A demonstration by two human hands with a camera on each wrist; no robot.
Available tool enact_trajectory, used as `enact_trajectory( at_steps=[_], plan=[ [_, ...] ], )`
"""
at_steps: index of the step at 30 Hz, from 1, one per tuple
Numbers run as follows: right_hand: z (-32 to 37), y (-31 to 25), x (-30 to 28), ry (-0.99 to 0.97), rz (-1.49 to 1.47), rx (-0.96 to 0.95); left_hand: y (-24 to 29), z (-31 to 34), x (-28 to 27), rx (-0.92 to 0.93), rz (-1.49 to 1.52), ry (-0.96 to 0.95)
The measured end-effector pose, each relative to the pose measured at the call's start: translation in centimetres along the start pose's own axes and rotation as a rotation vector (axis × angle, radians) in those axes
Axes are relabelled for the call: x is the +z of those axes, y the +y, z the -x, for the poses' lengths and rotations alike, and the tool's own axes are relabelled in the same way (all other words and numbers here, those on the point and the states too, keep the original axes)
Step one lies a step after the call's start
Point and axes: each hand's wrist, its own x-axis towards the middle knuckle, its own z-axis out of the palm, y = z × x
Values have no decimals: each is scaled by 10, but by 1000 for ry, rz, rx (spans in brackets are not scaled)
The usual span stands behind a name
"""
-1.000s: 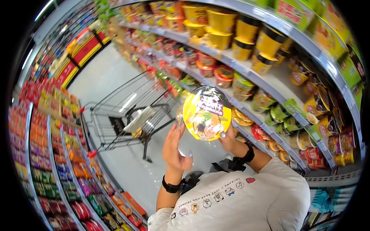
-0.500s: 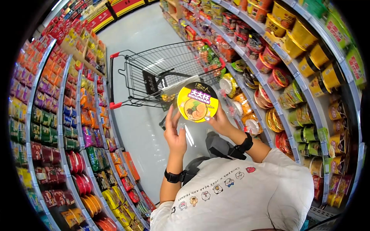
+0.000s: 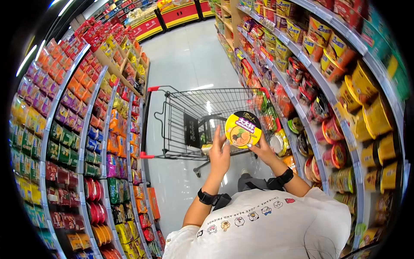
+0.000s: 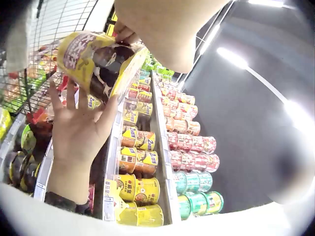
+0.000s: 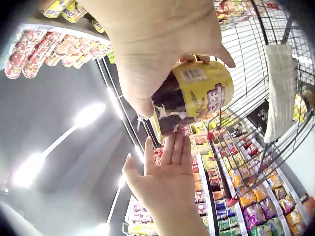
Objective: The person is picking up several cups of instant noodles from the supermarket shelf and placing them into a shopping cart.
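From the head view, a yellow-and-black noodle bowl (image 3: 243, 128) is held up with its printed lid facing the camera, just above the near edge of a wire shopping cart (image 3: 189, 105) standing in the aisle. The left hand (image 3: 220, 155) lies against the bowl's left side with its fingers reaching upward. The right hand (image 3: 263, 151) takes the bowl from below and to the right. Packed snack shelves (image 3: 77, 129) line the left side of the aisle, and cup-noodle shelves (image 3: 336, 90) line the right. In the left wrist view, the noodle bowl (image 4: 93, 59) is tilted and seen from the side. The right hand (image 4: 78, 132) cradles it with its palm open to the camera, its fingers (image 4: 53, 96) spread wide behind the tub and its thumb on the near side. The left hand (image 4: 167, 24) fills the top of the frame, its fingertips touching the bowl's rim. In the right wrist view, the right hand (image 5: 157, 34) grips the noodle bowl (image 5: 194, 96) between thumb and curled fingers. Below it, the left hand (image 5: 165, 182) holds its fingers (image 5: 174, 145) straight and close together, tips touching the bowl's underside, with the thumb standing apart. The shopping cart (image 5: 266, 59) shows behind the bowl.
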Motion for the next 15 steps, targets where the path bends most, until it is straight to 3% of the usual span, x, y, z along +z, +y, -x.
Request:
enact_trajectory(
  at_steps=[4, 7, 11, 12, 15],
  plan=[
    [-53, 23, -46, 71, 18, -10, -22, -55, 40, -77, -22, -21],
    [-78, 14, -57, 160, -292, 309, -43, -73, 52, -212, -58, -49],
    [-117, 38, -57, 212, -326, 432, -75, -108, 52, -558, -54, -116],
    [-127, 46, -56, 198, -319, 487, -99, -111, 55, -488, -4, -43],
    [-155, 88, -52, 167, -288, 555, -157, -130, 48, -605, -39, -49]
  ],
)
